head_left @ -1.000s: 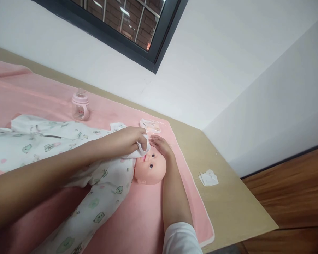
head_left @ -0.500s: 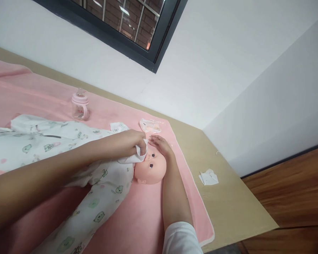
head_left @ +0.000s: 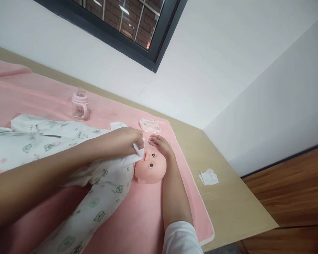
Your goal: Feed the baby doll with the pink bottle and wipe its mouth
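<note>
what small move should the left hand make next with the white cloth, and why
Probably a light dab at the doll's mouth: the left hand pinches the white cloth right beside the lips, which show uncovered, and the right hand is curved by the doll's head, well placed to steady it.

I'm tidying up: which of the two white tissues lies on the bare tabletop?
The loose tissue right of the doll's head, off the pink mat; the other tissue is held in the left hand.

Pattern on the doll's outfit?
White outfit with green animal prints and some pink spots; shows best in the head view.
</note>
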{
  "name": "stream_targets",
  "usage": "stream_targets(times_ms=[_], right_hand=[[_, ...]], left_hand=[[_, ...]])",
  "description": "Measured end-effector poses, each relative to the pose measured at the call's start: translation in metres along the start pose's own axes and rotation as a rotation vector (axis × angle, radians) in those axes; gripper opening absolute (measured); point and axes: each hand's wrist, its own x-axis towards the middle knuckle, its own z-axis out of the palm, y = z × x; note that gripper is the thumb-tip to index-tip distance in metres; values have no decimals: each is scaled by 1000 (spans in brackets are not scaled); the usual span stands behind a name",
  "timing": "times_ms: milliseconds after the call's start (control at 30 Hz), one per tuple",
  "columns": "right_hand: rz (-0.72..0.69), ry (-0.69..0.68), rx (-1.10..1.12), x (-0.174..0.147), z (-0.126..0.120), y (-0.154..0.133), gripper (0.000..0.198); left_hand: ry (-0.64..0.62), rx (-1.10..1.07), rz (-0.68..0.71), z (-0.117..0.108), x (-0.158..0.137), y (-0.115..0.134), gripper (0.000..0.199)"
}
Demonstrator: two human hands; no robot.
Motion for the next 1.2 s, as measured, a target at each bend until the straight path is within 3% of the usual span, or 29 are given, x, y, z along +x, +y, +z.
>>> stream_targets(times_ms=[400,533,1200], right_hand=[[0,0,-2,-2,1,-2,24],[1,0,0,-2,1,-2,23],[5,6,5,1,0,0,24]], left_hand=[[76,109,13,6,2,-6,13],[94,152,29,8,3,-6,22],[103,103,-60,6,5,1,15]])
